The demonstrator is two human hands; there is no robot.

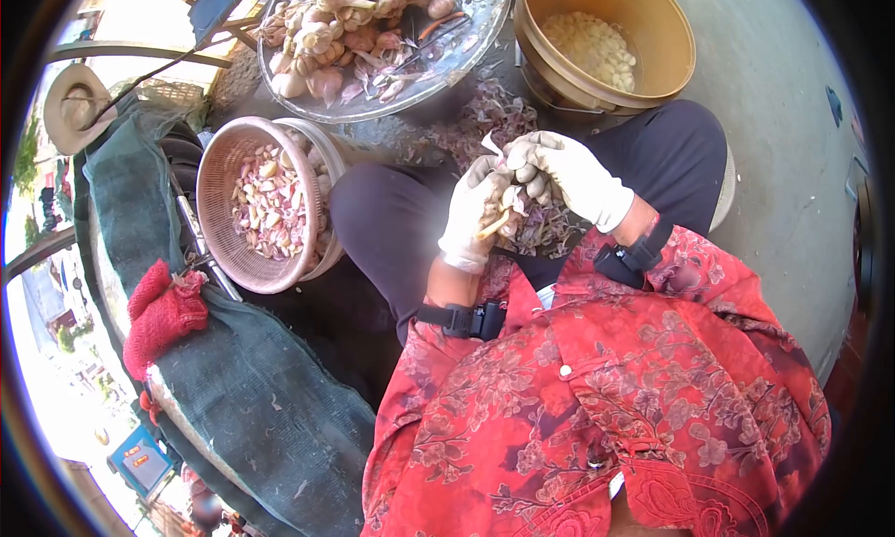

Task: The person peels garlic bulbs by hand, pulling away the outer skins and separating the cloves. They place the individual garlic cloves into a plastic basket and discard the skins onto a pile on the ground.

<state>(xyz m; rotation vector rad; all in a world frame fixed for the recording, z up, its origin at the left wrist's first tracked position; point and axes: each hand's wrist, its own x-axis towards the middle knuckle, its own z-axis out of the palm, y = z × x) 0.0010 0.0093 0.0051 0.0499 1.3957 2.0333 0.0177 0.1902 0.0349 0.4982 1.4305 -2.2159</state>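
I see little free room ahead. The pink basket [266, 201] of unpeeled cloves sits against the left knee, the clear tray [438, 71] of whole bulbs lies just beyond it, and the tan bowl [653, 34] of peeled cloves stands beside the tray. Loose skins [494, 117] litter the ground between the knees. The only open stretch is the bare concrete floor [783, 117] to the right. On the left, a green cover [242, 378] with a red cloth [163, 309] on it hems things in.

The garlic [510, 199] sits over the lap, between both gloved hands. My left hand [471, 215] is curled closed around it from below. My right hand [573, 173] is closed over its top, fingertips pinching at the skin.
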